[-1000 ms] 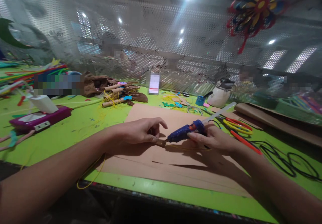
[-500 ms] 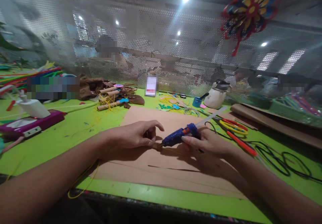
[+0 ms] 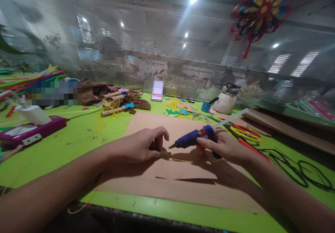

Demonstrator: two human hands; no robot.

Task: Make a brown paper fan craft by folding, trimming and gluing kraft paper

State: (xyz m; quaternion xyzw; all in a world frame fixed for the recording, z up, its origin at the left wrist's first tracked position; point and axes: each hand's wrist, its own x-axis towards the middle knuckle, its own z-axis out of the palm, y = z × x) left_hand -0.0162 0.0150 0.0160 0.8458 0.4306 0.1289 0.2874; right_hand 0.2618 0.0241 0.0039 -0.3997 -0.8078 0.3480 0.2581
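My right hand (image 3: 226, 145) is wrapped round a blue hot glue gun (image 3: 192, 138), with a clear glue stick (image 3: 231, 117) poking out of its back. The nozzle points left, a little above a small brown strip (image 3: 165, 154) and apart from it. My left hand (image 3: 142, 144) pinches that strip between thumb and a finger; its exact kind is hard to make out. From the strip a yellow string (image 3: 191, 160) runs right, below the glue gun. Under both hands lies a sheet of brown paper (image 3: 125, 180), with a cut or loose paper edge near the middle.
A purple power strip (image 3: 56, 123) with a white plug stands at left. Brown paper rolls (image 3: 112, 111) tied with yellow string lie behind. A phone (image 3: 157, 89), blue pot (image 3: 206, 106) and white jug (image 3: 225, 100) stand at the back. Pliers (image 3: 252, 149) and black cable (image 3: 300, 180) lie right.
The glue gun in my right hand has moved up and right, its nozzle coming away from the brown strip. My left hand keeps its pinch with little movement.
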